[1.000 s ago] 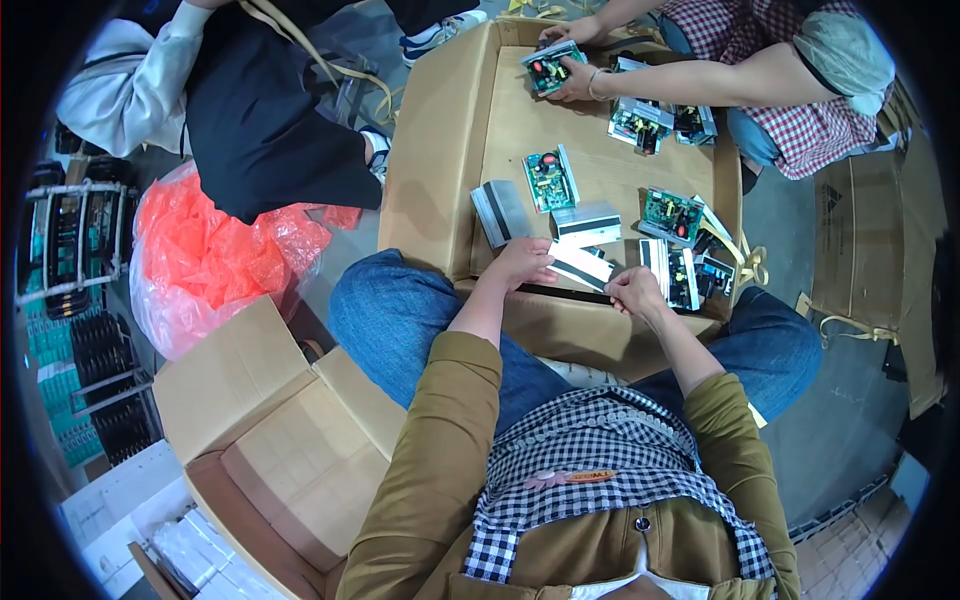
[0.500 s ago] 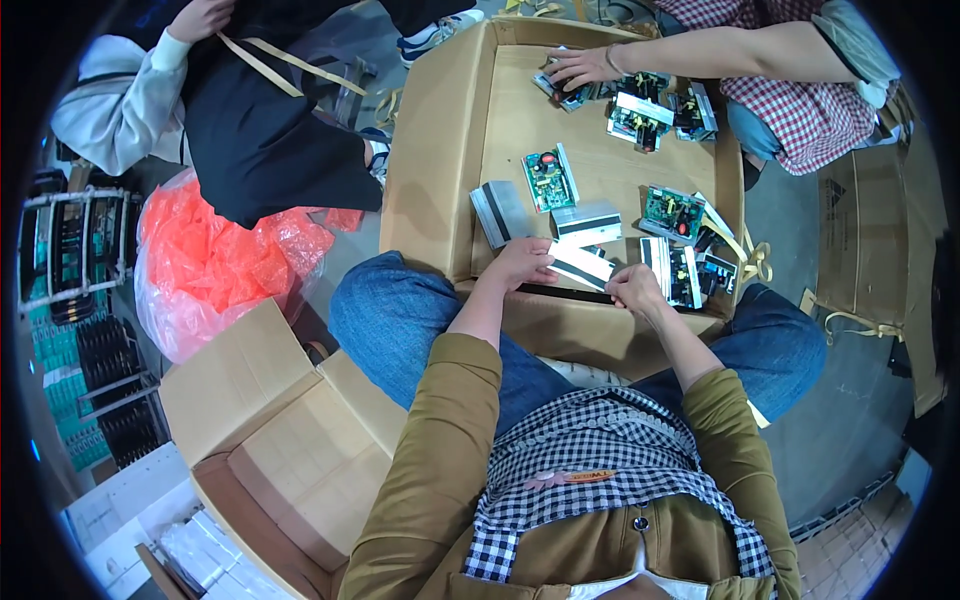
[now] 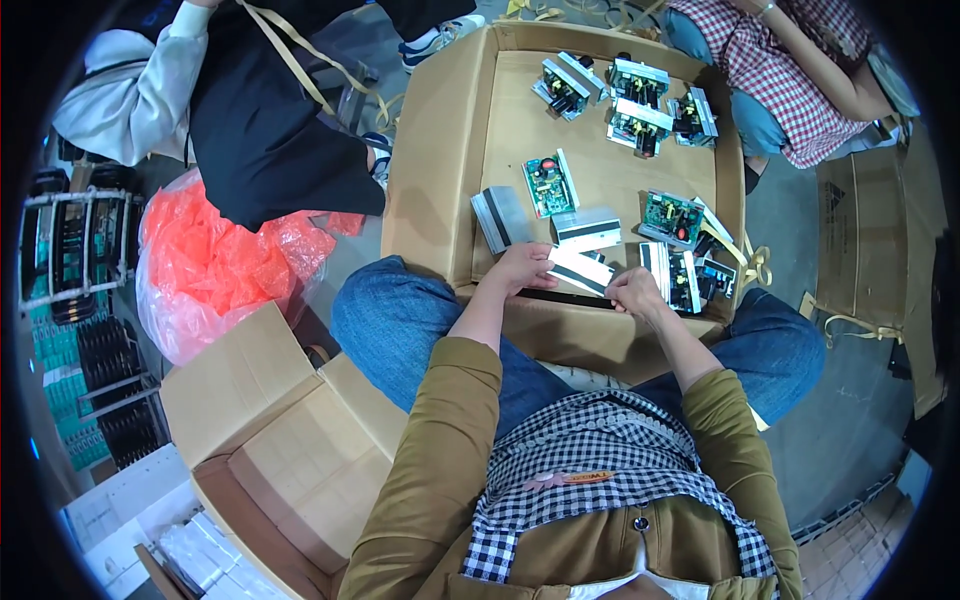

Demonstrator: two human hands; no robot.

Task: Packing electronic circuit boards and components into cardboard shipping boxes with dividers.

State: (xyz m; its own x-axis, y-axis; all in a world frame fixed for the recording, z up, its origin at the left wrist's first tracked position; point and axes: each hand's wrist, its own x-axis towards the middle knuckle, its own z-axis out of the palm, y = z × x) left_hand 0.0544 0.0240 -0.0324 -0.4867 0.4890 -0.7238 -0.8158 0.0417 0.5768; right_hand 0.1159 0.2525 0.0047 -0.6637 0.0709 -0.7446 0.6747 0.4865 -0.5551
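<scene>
Over the near edge of a large cardboard box [image 3: 435, 160], my left hand [image 3: 525, 268] grips one end of a silver metal plate with a black strip [image 3: 575, 268]. My right hand [image 3: 637, 290] pinches at the plate's other end, and what exactly lies under its fingertips is hidden. Just beyond are two silver metal pieces [image 3: 588, 230], [image 3: 503, 218] with dark bands. A green circuit board on a metal heat sink [image 3: 547, 186] lies behind them. To the right of my right hand sit several more boards [image 3: 672, 216], some overlapping.
Further circuit boards [image 3: 640, 120] cluster at the box's far right. One person [image 3: 270, 120] stands at left holding yellowish straps [image 3: 290, 55]; another, in a checked garment [image 3: 770, 70], is at right. Red plastic wrap [image 3: 230, 250] and an opened smaller carton [image 3: 300, 470] are at left.
The co-worker's hand at the far end has drawn back out of the box, uncovering a board there. My hands keep almost the same place, with the plate tilted slightly differently.
</scene>
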